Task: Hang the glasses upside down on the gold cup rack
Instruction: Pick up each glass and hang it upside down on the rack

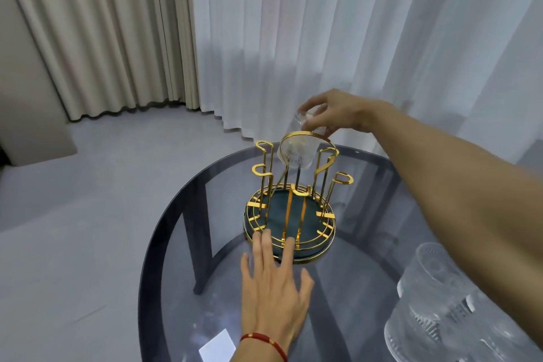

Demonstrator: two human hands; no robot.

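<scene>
The cup rack (289,214) is standing on the table (182,244), toward its far side. A glass (299,145) is hanging mouth-down over the rack's far pegs. Two more glasses (440,297) are sitting at the near right. Curtains (293,38) are hanging behind the table.

Right hand (335,112) tips glass (299,144) over gold rack (289,214); left hand (273,282) steadies base.
</scene>
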